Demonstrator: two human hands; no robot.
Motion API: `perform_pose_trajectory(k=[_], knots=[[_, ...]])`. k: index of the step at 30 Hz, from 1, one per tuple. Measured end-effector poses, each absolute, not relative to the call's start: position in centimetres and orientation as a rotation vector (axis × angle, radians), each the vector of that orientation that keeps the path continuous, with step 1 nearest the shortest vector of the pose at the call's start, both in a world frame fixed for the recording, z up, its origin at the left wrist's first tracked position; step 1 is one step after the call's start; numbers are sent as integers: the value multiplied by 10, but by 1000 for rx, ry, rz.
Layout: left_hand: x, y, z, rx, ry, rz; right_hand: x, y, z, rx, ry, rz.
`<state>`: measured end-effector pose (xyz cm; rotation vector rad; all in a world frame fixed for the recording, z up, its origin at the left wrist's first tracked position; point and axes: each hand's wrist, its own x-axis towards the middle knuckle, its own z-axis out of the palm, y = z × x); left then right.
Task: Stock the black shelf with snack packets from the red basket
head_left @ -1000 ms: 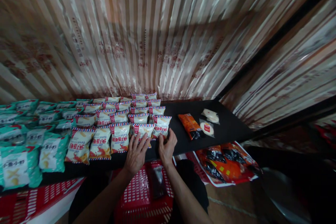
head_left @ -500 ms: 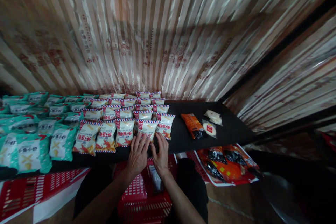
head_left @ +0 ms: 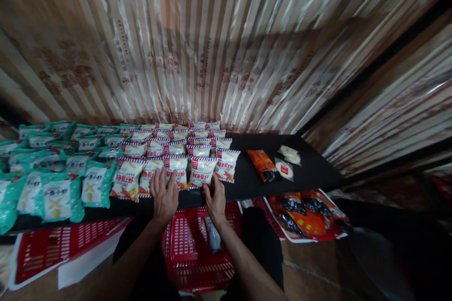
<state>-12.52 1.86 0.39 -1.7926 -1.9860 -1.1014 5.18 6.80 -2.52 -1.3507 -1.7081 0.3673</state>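
Nearest, two knees in dark trousers [head_left: 262, 240], with one red basket [head_left: 180, 240] between, holding at least one small packet [head_left: 214, 234]. To the left, one more red basket with a white rim [head_left: 45, 256], below the black shelf [head_left: 243, 188]. To the right, one white-edged container [head_left: 300, 239] of orange-and-black packets [head_left: 312, 223], at least three in number.

At the shelf's front edge, two bare hands. Left hand [head_left: 165, 197] open, fingers spread, fingertips against the lower parts of the second and third front white-and-red bags [head_left: 175, 171], counted from the left. Right hand [head_left: 216, 200] half open, thumb and fingers apart, touching the fourth bag [head_left: 202, 172] low on its right side. No firm grip visible in either.

Along the front, five white-and-red bags, the fifth [head_left: 227, 164] slightly farther back; to their left, four teal bags [head_left: 62, 197], upright or leaning. Behind both groups, several more rows of each, too overlapped for an exact count.

Right of the bags, lying flat: one orange packet [head_left: 263, 165] and, just beside, at least two clear wrappers with pale round pieces [head_left: 284, 169], one showing a red label. Farthest, a striped, creased curtain [head_left: 197, 56].
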Motion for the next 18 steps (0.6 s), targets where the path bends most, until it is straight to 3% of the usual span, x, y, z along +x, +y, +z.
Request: perform_pose_trajectory(k=[18], knots=[[-116,-5,3,-1897,-1999,-1122,46,67,-18,-1448,-1713,388]])
